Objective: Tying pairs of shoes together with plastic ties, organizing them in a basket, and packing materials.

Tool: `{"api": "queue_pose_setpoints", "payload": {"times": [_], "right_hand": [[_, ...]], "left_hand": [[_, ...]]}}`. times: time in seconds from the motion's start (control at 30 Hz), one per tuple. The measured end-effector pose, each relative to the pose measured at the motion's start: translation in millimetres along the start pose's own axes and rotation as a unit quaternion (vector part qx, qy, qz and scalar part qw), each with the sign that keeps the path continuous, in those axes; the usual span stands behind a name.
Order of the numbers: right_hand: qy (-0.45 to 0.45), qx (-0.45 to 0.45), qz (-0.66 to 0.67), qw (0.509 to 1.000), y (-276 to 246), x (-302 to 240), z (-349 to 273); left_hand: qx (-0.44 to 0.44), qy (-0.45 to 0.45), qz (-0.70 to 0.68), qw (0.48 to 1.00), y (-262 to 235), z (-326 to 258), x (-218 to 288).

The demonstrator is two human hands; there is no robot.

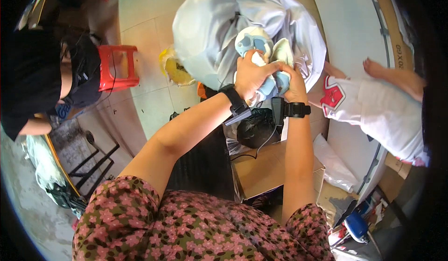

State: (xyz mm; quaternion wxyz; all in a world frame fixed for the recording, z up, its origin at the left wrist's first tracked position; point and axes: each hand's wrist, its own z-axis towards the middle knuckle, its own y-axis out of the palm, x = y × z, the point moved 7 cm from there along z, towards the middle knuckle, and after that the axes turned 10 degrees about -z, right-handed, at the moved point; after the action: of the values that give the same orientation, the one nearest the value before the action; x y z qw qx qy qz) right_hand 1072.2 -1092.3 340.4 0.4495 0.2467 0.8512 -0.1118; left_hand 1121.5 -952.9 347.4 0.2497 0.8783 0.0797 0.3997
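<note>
Cream and light-blue pieces (254, 41), which look like soft shoe uppers, are bunched together in front of me. My left hand (251, 76) is closed round the near side of the bunch, its thumb reaching across toward the right. From the right side, my right hand (295, 84) grips the same bunch, its fingers mostly hidden behind a cream flap (283, 52). Both hands are close together over a large silvery-white sack (210, 32), which bulges up behind the pieces. A black strapped device sits on each of my wrists.
Below my hands are a black plastic bag (255, 128) and an open cardboard box (259, 172). Left of the sack stand a yellow round container (176, 67) and a red stool (117, 67). A person in black (32, 79) is at left; another's bare legs and white clothing (387, 107) show at right.
</note>
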Motion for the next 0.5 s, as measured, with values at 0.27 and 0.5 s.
{"api": "queue_pose_setpoints", "payload": {"times": [0.27, 0.5], "right_hand": [[-0.093, -0.141, -0.092, 0.981, 168, -29, -153], [-0.124, -0.455, -0.128, 0.872, 309, -37, -364]], "left_hand": [[0.149, 0.272, 0.150, 0.939, -127, -195, 121], [0.365, 0.393, 0.042, 0.843, -195, -448, 157]]}}
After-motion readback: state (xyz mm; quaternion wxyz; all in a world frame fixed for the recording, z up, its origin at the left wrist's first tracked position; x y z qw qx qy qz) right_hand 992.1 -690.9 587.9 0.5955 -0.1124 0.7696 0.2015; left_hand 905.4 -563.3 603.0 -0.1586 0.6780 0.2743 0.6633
